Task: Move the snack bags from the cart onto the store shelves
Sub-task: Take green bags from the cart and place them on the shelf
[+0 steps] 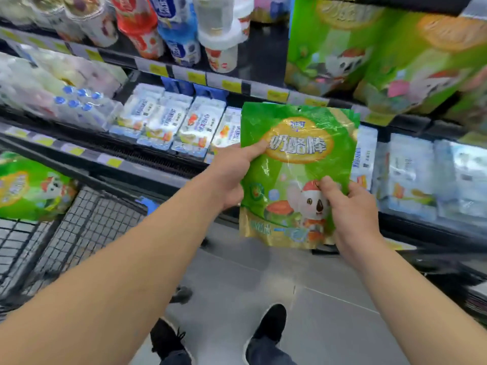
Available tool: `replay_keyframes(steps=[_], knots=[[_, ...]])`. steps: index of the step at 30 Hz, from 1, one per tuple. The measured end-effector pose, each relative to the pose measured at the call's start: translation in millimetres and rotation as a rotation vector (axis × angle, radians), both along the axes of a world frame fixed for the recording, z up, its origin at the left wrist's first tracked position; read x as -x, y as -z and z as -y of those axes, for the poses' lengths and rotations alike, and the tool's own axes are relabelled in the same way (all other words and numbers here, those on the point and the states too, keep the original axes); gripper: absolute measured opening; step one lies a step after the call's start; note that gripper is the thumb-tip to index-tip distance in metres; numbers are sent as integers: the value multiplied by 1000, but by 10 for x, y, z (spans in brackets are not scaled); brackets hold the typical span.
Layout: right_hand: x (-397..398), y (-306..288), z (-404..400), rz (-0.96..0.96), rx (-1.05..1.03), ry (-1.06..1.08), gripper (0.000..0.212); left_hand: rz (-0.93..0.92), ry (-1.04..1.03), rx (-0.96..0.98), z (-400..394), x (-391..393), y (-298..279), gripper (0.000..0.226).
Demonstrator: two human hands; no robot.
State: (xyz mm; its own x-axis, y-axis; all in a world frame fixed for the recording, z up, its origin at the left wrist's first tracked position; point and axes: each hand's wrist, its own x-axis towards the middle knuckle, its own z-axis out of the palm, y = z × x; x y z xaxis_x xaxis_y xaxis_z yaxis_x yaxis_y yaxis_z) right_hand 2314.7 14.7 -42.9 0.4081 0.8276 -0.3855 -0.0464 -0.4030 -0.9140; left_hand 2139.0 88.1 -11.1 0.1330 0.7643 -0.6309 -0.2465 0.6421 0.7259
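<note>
A green snack bag [295, 164] with a koala picture and an orange label hangs upright in front of the shelves, held in both hands. My left hand [233, 171] grips its left edge, thumb on the front. My right hand [347, 209] pinches its lower right part. More green bags of the same kind [29, 191] lie in the wire cart [87, 227] at the left. Matching green bags [369, 48] stand on the upper right shelf [303, 97].
White and blue packs [179, 122] fill the chilled shelf behind the held bag, more at the right [421, 175]. Bottles and cups [163, 27] stand on the top left shelf. Grey floor and my black shoes [268, 327] are below.
</note>
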Motion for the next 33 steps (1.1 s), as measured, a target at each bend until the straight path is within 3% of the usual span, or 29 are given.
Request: replay_keyframes(steps=[2,5,8,11,13,17,19,22,25,30,33], knots=[[-416,-13,22,-30,10,77,18,-13,56,-9,-29,-427,4,26],[-795,18,24,-115,33,181,22,-35,187,-51,5,-795,93,15],[-988,51,-57,-182,35,306,20,-94,351,-74,94,-912,212,16],[-1112,57,-154,-153,-7,322,10,-180,381,-106,154,-1011,297,19],[-1233,75,-246,-70,-20,325,21,-227,374,-137,76,-1156,351,22],[-1467,-2,-447,151,-37,387,21,-253,318,-183,-257,-1487,370,23],[-1495,-25,-447,240,-11,413,38,-263,307,-210,-438,-1642,347,24],[-1417,-20,-401,593,-107,336,60,-223,272,-248,-743,-1830,316,24],[-1297,21,-469,908,-236,174,55,-172,267,-292,-974,-1952,280,24],[-1388,61,-837,948,-96,-18,58,-161,177,-374,-1342,-2174,305,19],[-1509,127,-1023,979,-33,-105,65,-371,243,-559,-1494,-2229,407,24]])
